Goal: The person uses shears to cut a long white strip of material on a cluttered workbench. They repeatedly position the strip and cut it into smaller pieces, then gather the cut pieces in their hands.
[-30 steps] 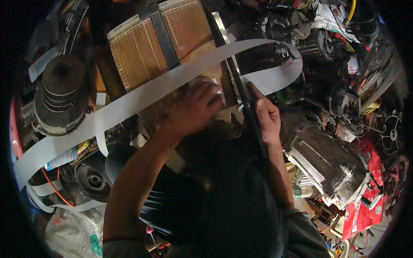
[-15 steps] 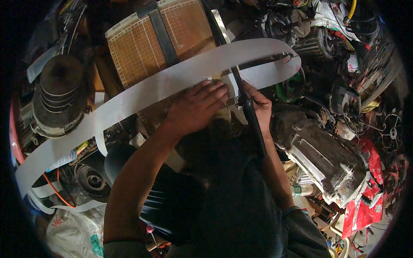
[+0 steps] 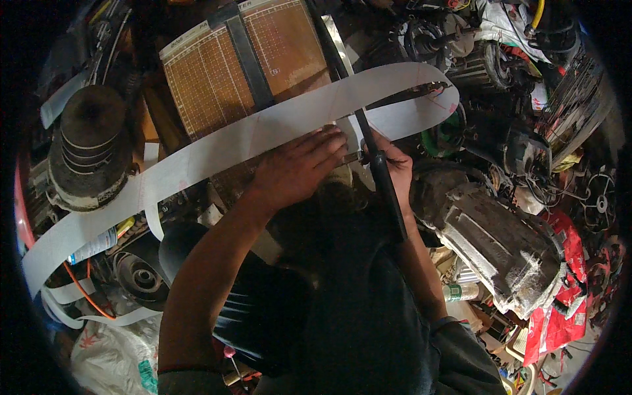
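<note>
Nearest to the camera is the person's dark clothing, and both forearms rise from the lower edge toward the centre; the left hand (image 3: 299, 172) lies flat with the fingers stretched out, pressing down on the long white paper strip (image 3: 250, 141), not clenched around anything; just beside it, at about 3 o'clock from it, the right hand (image 3: 393, 168) is closed around the dark handle of a long cutting tool (image 3: 382, 181), whose thin front part reaches up and across the strip toward 1 o'clock; how the fingers sit under the handle I cannot tell. The strip runs as a wide band from about 8 o'clock at the left rim, where loose ends of it curl (image 3: 62, 299), up through the centre to a rounded end at about 2 o'clock. Under the strip, toward 12 o'clock, lies a brown gridded cutting board (image 3: 217, 79) with a dark bar across its middle. At 9 o'clock stands a dark ribbed round part (image 3: 89, 155); at 4 o'clock lies a grey dusty metal housing (image 3: 500, 243), with red wrappers (image 3: 559, 316) beyond it.
</note>
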